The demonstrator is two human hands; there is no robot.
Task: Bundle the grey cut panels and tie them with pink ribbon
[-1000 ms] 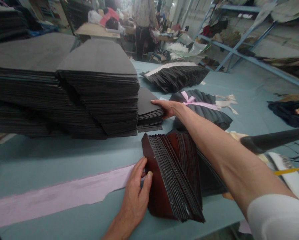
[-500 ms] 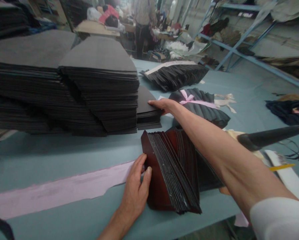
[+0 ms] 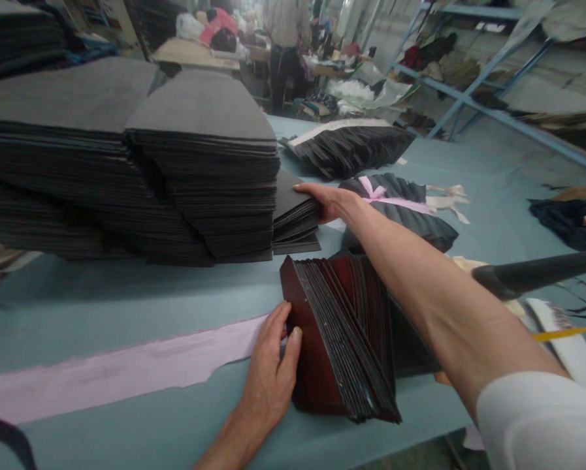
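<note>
My right hand [image 3: 325, 199] reaches across and grips the right edge of a small stack of dark grey cut sheets [image 3: 287, 202], thumb on top. The upper sheets are raised and bent at that edge, while the bottom ones lie flat. My left hand [image 3: 273, 372] leans against the front face of a bundle of dark red-brown panels [image 3: 317, 365], its fingers stretched out and thumb apart. These panels stand on edge, slanted, with their dark edges showing. A pink fabric strip [image 3: 126, 372] lies on the table, one end by my left fingers.
Tall stacks of dark sheets [image 3: 199, 183] fill the left. Behind my right forearm lie a bundle tied with pink ribbon [image 3: 395, 202] and another dark bundle [image 3: 351, 147]. A black handle-like object [image 3: 532, 271] and a yellow pencil [image 3: 562, 334] lie right. A person [image 3: 283, 52] stands far back.
My right hand has lifted the right edge of the upper sheets, which now bend up from the lower ones. My left hand stays against the red-brown panels. The view has shifted slightly.
</note>
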